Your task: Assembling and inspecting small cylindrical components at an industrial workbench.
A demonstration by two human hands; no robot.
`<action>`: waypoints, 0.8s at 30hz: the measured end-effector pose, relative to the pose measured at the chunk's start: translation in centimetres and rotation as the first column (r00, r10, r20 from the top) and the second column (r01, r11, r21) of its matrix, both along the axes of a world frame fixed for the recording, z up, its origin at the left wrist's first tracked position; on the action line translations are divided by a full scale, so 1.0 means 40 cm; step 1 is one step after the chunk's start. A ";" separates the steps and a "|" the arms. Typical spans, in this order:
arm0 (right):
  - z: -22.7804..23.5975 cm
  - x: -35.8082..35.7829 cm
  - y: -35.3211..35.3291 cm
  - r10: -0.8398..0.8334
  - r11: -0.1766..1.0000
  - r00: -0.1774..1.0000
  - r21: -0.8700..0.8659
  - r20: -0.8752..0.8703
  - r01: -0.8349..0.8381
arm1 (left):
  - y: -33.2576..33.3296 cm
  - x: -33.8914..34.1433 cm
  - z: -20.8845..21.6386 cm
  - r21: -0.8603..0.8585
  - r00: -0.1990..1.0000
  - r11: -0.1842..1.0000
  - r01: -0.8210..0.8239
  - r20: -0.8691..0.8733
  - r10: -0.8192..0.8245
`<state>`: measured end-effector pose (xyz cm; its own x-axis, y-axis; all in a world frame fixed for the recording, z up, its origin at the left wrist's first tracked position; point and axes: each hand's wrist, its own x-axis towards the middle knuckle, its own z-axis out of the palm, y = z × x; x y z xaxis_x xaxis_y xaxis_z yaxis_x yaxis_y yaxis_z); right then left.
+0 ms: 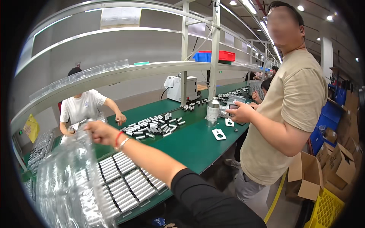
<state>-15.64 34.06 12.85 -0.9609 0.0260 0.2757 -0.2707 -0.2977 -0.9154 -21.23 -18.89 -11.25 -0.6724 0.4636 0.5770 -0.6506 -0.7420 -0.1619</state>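
My right hand (99,131), with a red cord and a bracelet at the wrist, reaches across to the left. Its fingers are closed on the top edge of a clear plastic tray (68,174), which hangs tilted at the left. Behind and beside this tray, rows of silver cylinders with black ends (127,180) lie side by side on the green table (182,152). Beyond my forearm is a loose heap of similar cylinders (156,125). My left hand does not show.
Across the table a co-worker in white (85,108) reaches toward the heap. A person in beige (285,106) stands at the right, holding a dark device. A metal can (212,113) and white plates (219,134) are nearby. Shelf beams (152,68) cross above; cardboard boxes (304,174) stand right.
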 end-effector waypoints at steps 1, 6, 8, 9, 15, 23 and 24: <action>-0.027 0.049 0.088 -0.057 0.998 0.998 0.038 0.034 0.056 | -0.026 0.016 -0.036 -0.148 0.977 0.968 -0.204 -0.101 0.190; -0.181 0.204 0.447 -0.067 0.997 0.997 0.045 0.034 0.065 | 0.184 0.225 0.086 -0.311 0.812 0.796 -0.519 -0.471 0.346; -0.266 0.295 0.632 -0.407 0.879 0.897 0.191 -0.172 0.436 | 0.295 0.239 0.086 -0.404 0.949 0.877 -0.259 -0.276 0.153; -0.296 0.216 0.555 -0.356 0.909 0.925 0.178 -0.132 0.376 | 0.343 0.263 0.099 -0.558 0.973 0.805 -0.201 -0.208 0.098; -0.415 0.318 0.474 -0.295 0.943 0.952 0.190 0.085 0.275 | 0.269 0.365 0.093 -0.972 0.982 -0.146 -0.185 -0.188 0.006; -0.480 0.510 0.466 -0.439 0.879 0.869 0.307 0.227 0.364 | 0.405 0.168 0.260 -0.279 0.548 -0.641 -0.715 -0.793 -0.266; -0.489 0.520 0.462 -0.457 0.870 0.858 0.322 0.237 0.374 | 0.427 0.150 0.245 -0.282 0.556 -0.606 -0.744 -0.764 -0.327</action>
